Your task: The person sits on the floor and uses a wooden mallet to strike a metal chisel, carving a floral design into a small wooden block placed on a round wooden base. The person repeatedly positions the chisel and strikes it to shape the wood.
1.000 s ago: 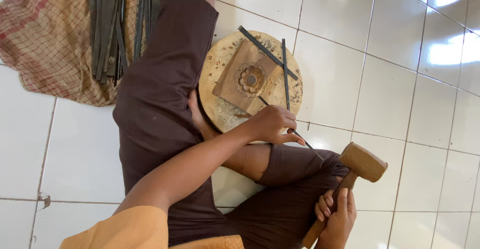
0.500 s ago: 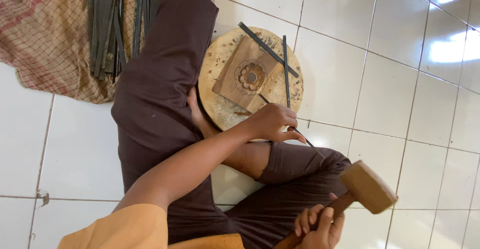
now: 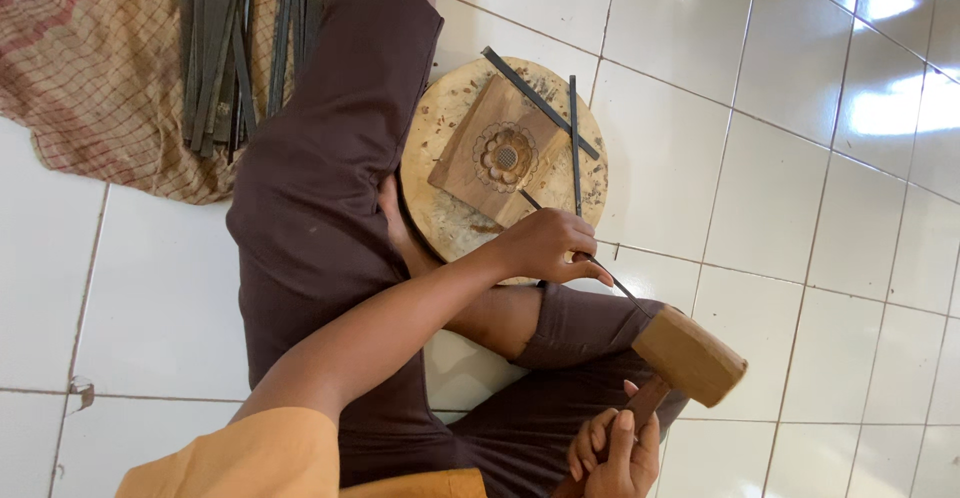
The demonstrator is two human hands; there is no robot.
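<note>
Left hand pinches the chisel, tip on the carved board atop the round block. Right hand grips the mallet, head just beside the chisel's end.

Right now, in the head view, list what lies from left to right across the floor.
Checked cloth → bundle of dark metal tools → round wooden block with carved panel → left hand holding chisel → mallet in right hand.
</note>
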